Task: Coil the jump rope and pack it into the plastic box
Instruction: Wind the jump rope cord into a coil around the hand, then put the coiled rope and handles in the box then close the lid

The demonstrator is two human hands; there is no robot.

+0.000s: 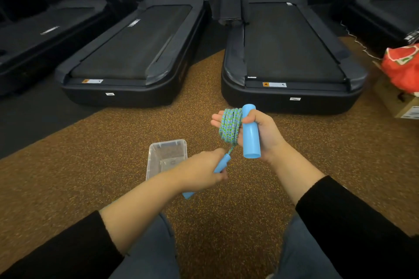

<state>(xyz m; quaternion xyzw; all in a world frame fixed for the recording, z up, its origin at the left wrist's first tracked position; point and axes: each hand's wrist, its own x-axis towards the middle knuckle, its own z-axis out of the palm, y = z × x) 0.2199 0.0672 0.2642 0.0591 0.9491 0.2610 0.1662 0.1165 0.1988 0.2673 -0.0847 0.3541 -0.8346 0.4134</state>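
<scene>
The blue-green braided jump rope point(229, 126) is wound in several loops around my right hand point(264, 133). That hand also grips one light-blue handle point(251, 131), held upright by the thumb. My left hand point(204, 169) holds the second blue handle point(221, 165), just below the coil, with a short piece of rope running up to it. The clear plastic box point(167, 156) lies open on the floor to the left of my left hand, with nothing in it.
Speckled brown rubber flooring lies under everything. Two black treadmills point(133, 52) point(292, 52) stand ahead, with others at the far left and right. A cardboard box point(399, 102) with a red bag point(403, 68) sits at the right. My knees in jeans are at the bottom.
</scene>
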